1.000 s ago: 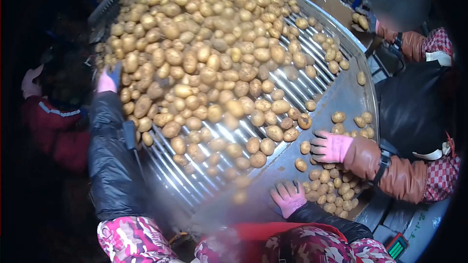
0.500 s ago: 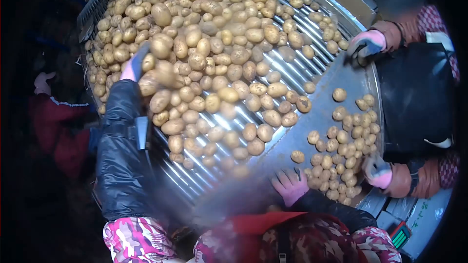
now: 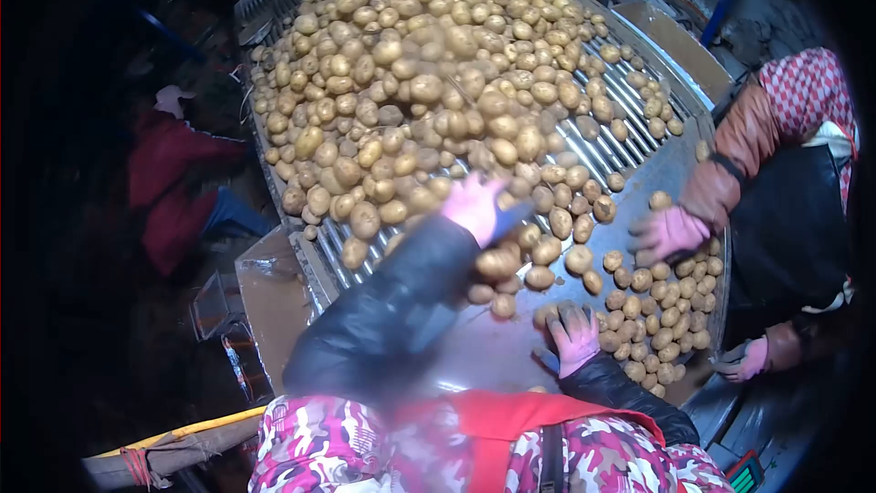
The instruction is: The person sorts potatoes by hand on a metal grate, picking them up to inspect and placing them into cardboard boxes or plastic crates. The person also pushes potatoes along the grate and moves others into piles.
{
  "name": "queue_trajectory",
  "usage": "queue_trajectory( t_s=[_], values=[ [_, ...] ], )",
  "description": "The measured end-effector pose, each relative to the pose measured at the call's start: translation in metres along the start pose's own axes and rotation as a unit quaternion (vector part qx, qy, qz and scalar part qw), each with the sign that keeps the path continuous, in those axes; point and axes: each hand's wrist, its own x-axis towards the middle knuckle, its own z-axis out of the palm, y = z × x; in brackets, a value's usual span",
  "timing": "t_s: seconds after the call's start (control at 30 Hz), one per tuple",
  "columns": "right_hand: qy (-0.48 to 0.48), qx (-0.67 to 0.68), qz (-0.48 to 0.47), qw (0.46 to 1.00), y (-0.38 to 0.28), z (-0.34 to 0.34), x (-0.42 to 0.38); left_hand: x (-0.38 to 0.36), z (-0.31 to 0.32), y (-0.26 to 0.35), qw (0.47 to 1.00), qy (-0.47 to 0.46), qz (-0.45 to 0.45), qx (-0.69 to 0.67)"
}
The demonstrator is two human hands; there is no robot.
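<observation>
Yellow-skinned potatoes [image 3: 429, 89] cover the sloping roller bed in a deep heap. My left hand [image 3: 476, 210], in a pink glove with a dark palm, reaches across the lower edge of that heap. Its fingers are spread and slightly blurred, and several potatoes lie right beside the thumb. On the smooth metal plate [image 3: 493, 338] below the rollers is my right hand [image 3: 575, 340], gloved the same way, with fingers apart. Its fingertips are at a potato [image 3: 545, 315], just left of a pile of smaller potatoes [image 3: 652, 319].
Across the plate on the right, a co-worker in a dark apron [image 3: 785, 228] has one gloved hand [image 3: 671, 236] over the small potatoes and another [image 3: 744, 361] at the plate's edge. Another person in dark red [image 3: 173, 173] is at the left. A cardboard box [image 3: 274, 297] stands by the bed's left side.
My left hand has come from the heap's left side toward the lower middle. Potatoes have shifted down onto the plate. The co-worker's upper hand has moved in over the small potatoes.
</observation>
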Motion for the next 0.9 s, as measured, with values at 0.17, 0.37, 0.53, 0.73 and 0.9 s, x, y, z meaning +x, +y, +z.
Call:
queue_trajectory(
  t_s=[0.17,0.37,0.53,0.73,0.9],
  values=[
    [0.038,-0.053,-0.026,0.998,0.010,0.019,-0.004,-0.028,-0.055,-0.004,0.881,-0.124,-0.049,-0.455],
    [0.016,-0.045,-0.013,0.999,0.010,0.008,0.003,-0.025,-0.183,-0.208,0.846,0.305,-0.240,-0.365],
    [-0.020,-0.042,0.006,0.999,0.008,0.003,0.004,-0.007,-0.180,-0.442,0.943,0.220,-0.212,-0.134],
    [-0.041,-0.008,0.033,0.999,0.000,-0.004,0.007,0.019,-0.144,-0.377,0.912,0.147,-0.222,-0.311],
    [-0.005,-0.025,-0.003,1.000,0.005,0.001,0.000,0.003,-0.102,-0.264,0.966,0.104,-0.156,-0.179]
  ],
)
